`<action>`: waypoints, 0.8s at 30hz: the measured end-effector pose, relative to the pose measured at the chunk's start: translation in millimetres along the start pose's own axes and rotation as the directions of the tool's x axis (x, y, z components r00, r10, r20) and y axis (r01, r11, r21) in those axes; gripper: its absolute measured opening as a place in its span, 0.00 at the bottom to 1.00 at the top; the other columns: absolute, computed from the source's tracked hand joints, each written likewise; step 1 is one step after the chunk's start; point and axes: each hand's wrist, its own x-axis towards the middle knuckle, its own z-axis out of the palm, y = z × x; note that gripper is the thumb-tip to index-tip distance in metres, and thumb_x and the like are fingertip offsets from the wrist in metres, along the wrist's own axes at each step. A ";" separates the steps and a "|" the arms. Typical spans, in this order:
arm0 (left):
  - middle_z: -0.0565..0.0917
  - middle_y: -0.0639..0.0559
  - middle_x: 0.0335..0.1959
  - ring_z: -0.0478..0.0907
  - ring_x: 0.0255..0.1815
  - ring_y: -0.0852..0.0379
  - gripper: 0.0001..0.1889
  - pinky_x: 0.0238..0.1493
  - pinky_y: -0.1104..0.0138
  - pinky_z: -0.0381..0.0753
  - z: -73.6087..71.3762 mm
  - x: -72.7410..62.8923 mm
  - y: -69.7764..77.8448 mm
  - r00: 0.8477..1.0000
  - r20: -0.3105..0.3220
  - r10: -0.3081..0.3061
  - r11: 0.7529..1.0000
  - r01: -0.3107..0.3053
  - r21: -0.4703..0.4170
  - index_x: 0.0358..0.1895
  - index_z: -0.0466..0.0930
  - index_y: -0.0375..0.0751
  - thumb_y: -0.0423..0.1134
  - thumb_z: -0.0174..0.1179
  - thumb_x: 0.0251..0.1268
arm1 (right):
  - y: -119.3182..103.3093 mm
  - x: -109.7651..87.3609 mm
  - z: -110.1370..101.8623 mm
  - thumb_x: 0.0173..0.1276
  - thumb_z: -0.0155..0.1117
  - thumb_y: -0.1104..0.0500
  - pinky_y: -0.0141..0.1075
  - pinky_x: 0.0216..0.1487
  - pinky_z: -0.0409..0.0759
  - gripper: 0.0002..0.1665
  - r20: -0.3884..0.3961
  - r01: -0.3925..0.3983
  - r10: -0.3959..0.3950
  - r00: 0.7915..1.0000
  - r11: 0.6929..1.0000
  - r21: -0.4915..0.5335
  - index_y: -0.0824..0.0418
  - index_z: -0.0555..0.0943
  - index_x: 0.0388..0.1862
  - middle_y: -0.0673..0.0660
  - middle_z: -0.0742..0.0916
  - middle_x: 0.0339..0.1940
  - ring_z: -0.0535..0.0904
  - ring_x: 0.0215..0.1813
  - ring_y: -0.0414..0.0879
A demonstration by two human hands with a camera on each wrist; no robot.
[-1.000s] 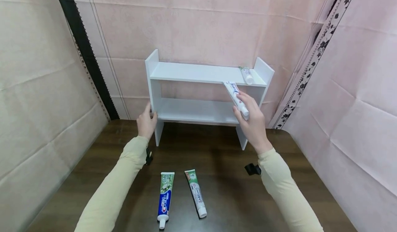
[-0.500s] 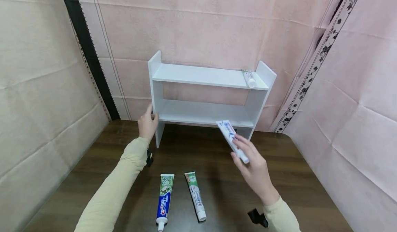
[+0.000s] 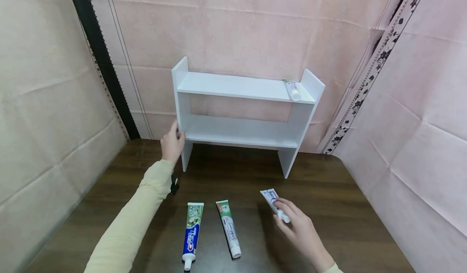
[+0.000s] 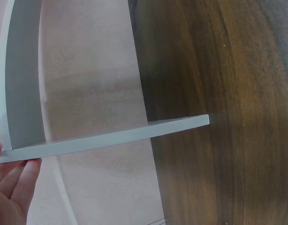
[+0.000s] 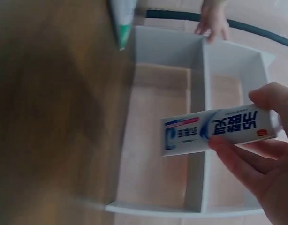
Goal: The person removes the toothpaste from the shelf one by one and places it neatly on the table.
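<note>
My left hand (image 3: 172, 144) grips the left side panel of a white two-tier shelf (image 3: 237, 87); in the left wrist view the fingers (image 4: 23, 185) lie against the panel's outer face. My right hand (image 3: 300, 232) pinches a white toothpaste tube (image 3: 274, 205) with blue print, held tilted above the table at the right. Its cap end points toward my palm in the right wrist view. A blue and green toothpaste tube (image 3: 192, 234) lies on the table, cap toward me. Beside it lies a white and green toothpaste tube (image 3: 229, 228).
Another white tube (image 3: 292, 90) lies at the right end of the top shelf board. The shelf stands at the back of the dark wooden table (image 3: 233, 175). Pale pink cloth (image 3: 248, 29) hangs behind it, with more cloth at both sides.
My right hand has come down from in front of the shelf toward me, bringing the white and blue tube low over the table. The left hand stays on the panel.
</note>
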 end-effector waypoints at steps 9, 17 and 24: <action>0.82 0.34 0.54 0.85 0.45 0.36 0.24 0.38 0.46 0.83 1.4 1.3 2.7 1.000 0.004 0.004 1.000 -0.004 -0.001 0.70 0.63 0.47 0.38 0.51 0.72 | 7.9 -31.6 10.4 0.54 0.74 0.62 0.26 0.33 0.79 0.19 0.105 -0.102 0.106 0.989 0.994 -0.044 0.54 0.83 0.46 0.44 0.85 0.41 0.79 0.35 0.31; 0.81 0.33 0.55 0.85 0.46 0.37 0.26 0.39 0.46 0.83 0.9 -0.4 1.5 1.000 -0.001 -0.022 1.000 0.022 0.002 0.72 0.62 0.48 0.37 0.51 0.72 | 4.4 -32.0 19.3 0.52 0.75 0.60 0.30 0.30 0.79 0.19 0.168 -0.138 0.156 0.973 0.984 -0.113 0.56 0.84 0.44 0.50 0.87 0.40 0.81 0.32 0.36; 0.82 0.32 0.55 0.85 0.46 0.36 0.26 0.38 0.46 0.83 2.1 -0.1 1.7 1.000 -0.005 -0.009 1.000 0.009 0.006 0.72 0.62 0.49 0.36 0.50 0.72 | -2.9 -30.8 26.4 0.51 0.75 0.60 0.40 0.37 0.84 0.23 0.327 -0.112 0.171 0.929 0.975 -0.192 0.62 0.83 0.48 0.60 0.88 0.45 0.87 0.41 0.48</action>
